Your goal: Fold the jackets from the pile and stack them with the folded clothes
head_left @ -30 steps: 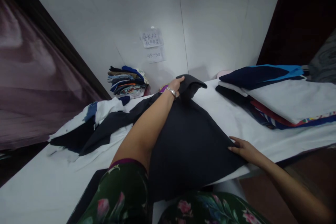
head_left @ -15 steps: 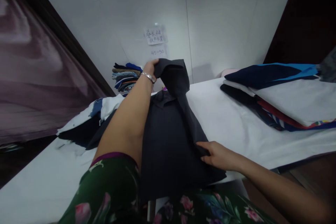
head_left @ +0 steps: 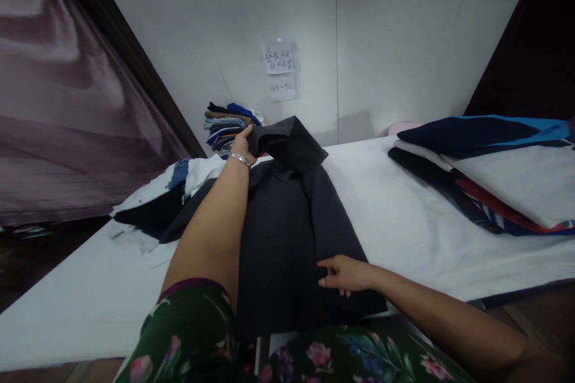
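Observation:
A dark charcoal garment (head_left: 278,239), probably a collared shirt or jacket, lies spread on the white-covered table (head_left: 404,251), and its upper part is folded over. My left hand (head_left: 241,146), with a silver bracelet on the wrist, is shut on a fold of dark cloth at the garment's top left. My right hand (head_left: 344,273) rests on the garment's lower right part, fingers extended and apart from any fold. My left forearm hides part of the garment's left side.
Folded stacks of white, navy, blue and red clothes (head_left: 489,173) lie at the table's right. Crumpled white and dark clothes (head_left: 166,203) lie at its left. A folded pile (head_left: 229,128) stands at the back, below paper notes (head_left: 281,69) on the wall. A mauve curtain (head_left: 67,90) hangs left.
My left hand has moved lower and leftward, drawing the dark cloth down. The garment now lies flatter and wider. My right hand has slid slightly left across it.

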The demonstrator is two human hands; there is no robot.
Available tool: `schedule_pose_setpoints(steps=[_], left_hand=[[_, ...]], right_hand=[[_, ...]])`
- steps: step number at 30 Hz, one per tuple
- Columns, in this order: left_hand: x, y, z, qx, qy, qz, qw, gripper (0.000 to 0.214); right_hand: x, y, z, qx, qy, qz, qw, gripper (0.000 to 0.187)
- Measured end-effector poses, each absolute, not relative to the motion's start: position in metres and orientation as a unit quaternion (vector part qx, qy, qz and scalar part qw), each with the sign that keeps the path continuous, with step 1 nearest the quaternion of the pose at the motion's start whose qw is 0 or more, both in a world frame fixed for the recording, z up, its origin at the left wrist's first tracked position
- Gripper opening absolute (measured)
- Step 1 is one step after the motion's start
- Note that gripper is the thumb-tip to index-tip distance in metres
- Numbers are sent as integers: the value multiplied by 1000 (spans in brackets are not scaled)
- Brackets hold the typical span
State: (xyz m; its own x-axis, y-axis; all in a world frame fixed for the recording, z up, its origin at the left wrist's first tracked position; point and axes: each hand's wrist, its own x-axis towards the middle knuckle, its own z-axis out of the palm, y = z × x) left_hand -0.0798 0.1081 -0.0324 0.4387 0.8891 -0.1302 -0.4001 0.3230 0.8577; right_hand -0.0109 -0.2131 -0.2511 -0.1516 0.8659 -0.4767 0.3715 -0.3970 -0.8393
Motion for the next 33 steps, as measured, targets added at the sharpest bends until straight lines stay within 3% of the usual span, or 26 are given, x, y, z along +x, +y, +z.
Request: schedule_pose_setpoints(steps=[4, 9, 15, 26, 33], left_hand=[[-88, 106, -38, 388, 291, 426, 764, 24], [-98, 101, -44, 370, 286, 427, 774, 21], [-121, 92, -63, 348, 269, 420, 794, 19], [-158, 63, -102, 288, 300, 427, 803, 19], [-177, 21, -123, 253, 365, 356, 822, 25]], right_hand=[[6, -209, -257, -621, -479, 537, 310, 56], [50, -184, -259, -685, -538, 244, 427, 32], [96, -127, -257, -747, -548, 133, 354, 41], [147, 6, -261, -804, -479, 114, 333, 50], [142, 66, -272, -780, -523, 124, 320, 55]])
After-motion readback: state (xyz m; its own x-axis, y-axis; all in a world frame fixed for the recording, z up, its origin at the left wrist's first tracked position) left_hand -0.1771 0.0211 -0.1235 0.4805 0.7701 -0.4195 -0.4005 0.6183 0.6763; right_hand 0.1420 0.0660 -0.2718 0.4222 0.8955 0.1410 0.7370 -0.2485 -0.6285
